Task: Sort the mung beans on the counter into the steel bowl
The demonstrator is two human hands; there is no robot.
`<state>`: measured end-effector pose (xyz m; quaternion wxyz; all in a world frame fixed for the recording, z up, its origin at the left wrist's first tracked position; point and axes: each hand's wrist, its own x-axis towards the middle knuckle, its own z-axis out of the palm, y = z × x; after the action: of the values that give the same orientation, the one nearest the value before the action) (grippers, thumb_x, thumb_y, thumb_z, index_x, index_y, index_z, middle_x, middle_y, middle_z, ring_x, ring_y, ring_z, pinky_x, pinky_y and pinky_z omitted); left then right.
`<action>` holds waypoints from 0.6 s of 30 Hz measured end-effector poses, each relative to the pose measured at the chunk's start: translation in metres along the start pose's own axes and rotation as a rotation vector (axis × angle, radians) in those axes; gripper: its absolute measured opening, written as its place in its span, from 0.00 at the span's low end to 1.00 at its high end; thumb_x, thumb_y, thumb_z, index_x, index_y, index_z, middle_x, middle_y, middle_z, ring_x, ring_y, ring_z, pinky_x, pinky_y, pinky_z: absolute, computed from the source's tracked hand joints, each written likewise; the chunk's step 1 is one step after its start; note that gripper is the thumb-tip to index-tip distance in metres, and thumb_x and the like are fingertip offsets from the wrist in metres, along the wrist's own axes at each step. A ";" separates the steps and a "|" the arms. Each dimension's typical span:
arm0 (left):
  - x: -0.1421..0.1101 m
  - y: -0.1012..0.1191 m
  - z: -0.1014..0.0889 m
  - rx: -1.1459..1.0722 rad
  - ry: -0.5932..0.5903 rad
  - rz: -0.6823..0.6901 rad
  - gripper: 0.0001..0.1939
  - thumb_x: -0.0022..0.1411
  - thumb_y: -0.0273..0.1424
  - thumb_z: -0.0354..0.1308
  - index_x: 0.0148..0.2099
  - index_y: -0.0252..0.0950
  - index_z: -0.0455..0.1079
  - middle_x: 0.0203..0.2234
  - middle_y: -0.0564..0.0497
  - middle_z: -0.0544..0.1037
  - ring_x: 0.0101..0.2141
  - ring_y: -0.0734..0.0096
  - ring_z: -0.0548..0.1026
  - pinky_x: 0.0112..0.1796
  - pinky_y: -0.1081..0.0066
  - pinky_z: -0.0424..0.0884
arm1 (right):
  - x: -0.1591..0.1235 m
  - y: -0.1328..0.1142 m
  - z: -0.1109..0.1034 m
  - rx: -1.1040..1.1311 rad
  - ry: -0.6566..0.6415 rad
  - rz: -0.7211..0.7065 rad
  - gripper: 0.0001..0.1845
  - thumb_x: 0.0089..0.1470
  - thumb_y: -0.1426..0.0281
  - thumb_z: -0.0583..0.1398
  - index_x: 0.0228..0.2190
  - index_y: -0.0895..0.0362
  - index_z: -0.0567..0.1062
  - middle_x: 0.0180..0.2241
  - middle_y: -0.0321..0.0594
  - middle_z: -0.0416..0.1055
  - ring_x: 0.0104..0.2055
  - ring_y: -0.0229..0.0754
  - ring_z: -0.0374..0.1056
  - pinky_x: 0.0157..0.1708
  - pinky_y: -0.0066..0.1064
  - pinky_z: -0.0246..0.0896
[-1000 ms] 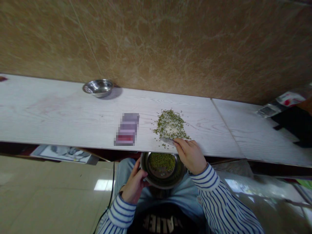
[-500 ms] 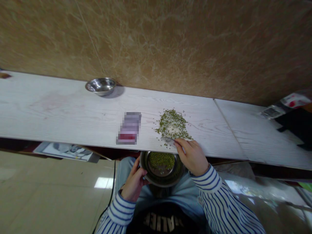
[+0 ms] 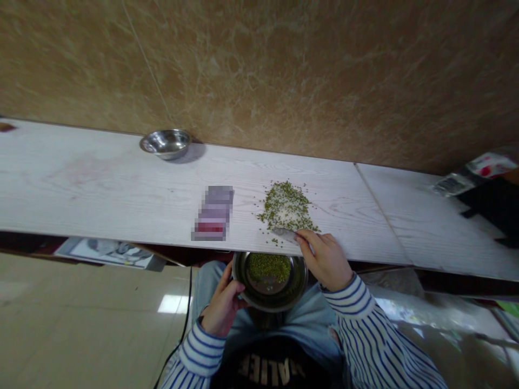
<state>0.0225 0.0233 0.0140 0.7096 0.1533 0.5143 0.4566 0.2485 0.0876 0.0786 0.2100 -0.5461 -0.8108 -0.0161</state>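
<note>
A pile of green beans mixed with white grains (image 3: 287,208) lies on the white wooden tabletop (image 3: 101,189). My right hand (image 3: 326,258) is closed on a small flat silvery tool (image 3: 285,234), whose tip rests at the near edge of the pile. Below the table's front edge my left hand (image 3: 223,302) grips the rim of a metal bowl (image 3: 271,281) held over my lap. Green beans cover the far half of that bowl's bottom.
A second, smaller steel bowl (image 3: 165,143) stands at the back of the table by the brown marbled wall. A blurred-out card (image 3: 213,213) lies left of the pile. Packets and a dark object (image 3: 478,178) sit at the far right. A cable (image 3: 184,319) hangs down on my left.
My right hand with the tool has shifted slightly to the right along the near edge of the pile. The left hand and the bowl have stayed in place.
</note>
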 end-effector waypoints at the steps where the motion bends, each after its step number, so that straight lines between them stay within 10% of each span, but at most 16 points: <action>1: 0.000 0.000 0.000 0.002 0.003 0.001 0.35 0.48 0.25 0.54 0.60 0.45 0.56 0.37 0.52 0.72 0.32 0.70 0.69 0.26 0.71 0.69 | 0.002 0.001 0.001 -0.005 0.004 0.004 0.12 0.61 0.69 0.51 0.41 0.58 0.72 0.36 0.43 0.77 0.34 0.42 0.72 0.38 0.33 0.59; 18: -0.002 0.001 -0.002 0.003 0.016 0.011 0.34 0.49 0.25 0.54 0.60 0.47 0.57 0.34 0.54 0.72 0.31 0.71 0.68 0.25 0.73 0.67 | 0.006 -0.002 0.000 0.020 0.021 -0.011 0.11 0.61 0.69 0.51 0.41 0.57 0.71 0.37 0.42 0.77 0.35 0.42 0.72 0.38 0.34 0.60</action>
<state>0.0201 0.0220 0.0146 0.7026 0.1537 0.5198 0.4610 0.2444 0.0918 0.0810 0.2238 -0.5392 -0.8118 -0.0147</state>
